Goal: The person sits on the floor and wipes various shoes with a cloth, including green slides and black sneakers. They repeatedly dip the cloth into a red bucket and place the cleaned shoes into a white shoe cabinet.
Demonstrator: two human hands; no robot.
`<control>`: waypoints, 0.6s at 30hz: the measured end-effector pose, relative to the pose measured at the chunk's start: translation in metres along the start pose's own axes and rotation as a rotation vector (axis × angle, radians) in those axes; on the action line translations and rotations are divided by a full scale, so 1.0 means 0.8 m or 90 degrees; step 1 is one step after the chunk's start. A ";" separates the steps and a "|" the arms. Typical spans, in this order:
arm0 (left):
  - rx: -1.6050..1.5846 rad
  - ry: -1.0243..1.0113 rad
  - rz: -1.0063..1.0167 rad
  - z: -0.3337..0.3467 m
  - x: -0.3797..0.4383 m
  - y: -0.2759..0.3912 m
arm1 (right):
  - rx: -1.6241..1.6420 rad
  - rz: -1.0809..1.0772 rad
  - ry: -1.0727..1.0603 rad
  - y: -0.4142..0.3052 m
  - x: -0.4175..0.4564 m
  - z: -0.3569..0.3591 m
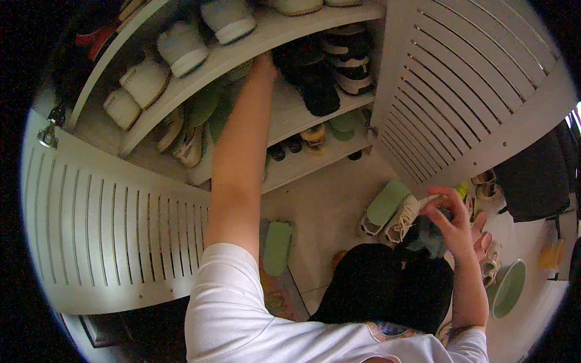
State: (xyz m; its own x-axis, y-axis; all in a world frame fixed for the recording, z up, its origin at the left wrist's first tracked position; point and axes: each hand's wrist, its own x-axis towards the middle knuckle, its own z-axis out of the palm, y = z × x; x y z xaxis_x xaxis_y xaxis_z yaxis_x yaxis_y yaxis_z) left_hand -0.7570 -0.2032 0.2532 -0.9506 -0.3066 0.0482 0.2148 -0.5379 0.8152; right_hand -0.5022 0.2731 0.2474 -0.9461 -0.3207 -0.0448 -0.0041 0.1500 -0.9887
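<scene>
My left arm reaches up into a white shoe cabinet, with my left hand (264, 66) on the middle shelf beside dark slippers (317, 88); its fingers are hidden there. At the right, my right hand (447, 215) hangs over the floor with bent fingers, some of them spread. A thin pale strip (430, 198) runs by its thumb and index finger; whether they grip it is unclear. Left of this hand stands a white laced sneaker (403, 218), next to another shoe with a green slipper (387, 202) over it. A bluish, crumpled thing (426, 238) lies below the hand.
Slatted doors (136, 227) stand open on both sides of the cabinet. Pale shoes (184, 47) line the upper shelf (290, 34). A green slipper (278, 247) lies on the floor. At the right are a round green basin (509, 289) and a dark fabric item (533, 172).
</scene>
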 end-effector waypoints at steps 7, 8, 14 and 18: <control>0.157 0.030 0.006 0.018 0.022 -0.001 | -0.075 0.039 0.121 -0.024 -0.039 -0.032; 0.183 0.038 0.008 0.016 0.022 -0.001 | -0.079 0.046 0.124 -0.025 -0.043 -0.035; 0.350 0.055 0.025 0.025 0.033 -0.007 | -0.038 0.039 0.183 -0.010 -0.069 -0.063; 0.446 0.042 0.029 0.011 0.034 -0.007 | -0.113 -0.030 0.272 0.018 -0.098 -0.105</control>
State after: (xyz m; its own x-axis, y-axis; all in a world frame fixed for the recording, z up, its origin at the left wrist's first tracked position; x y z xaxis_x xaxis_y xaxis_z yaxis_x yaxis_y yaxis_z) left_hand -0.7861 -0.2019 0.2548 -0.9238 -0.3756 0.0744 0.0385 0.1023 0.9940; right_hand -0.4550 0.3790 0.2491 -0.9921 0.0770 0.0995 -0.0706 0.3140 -0.9468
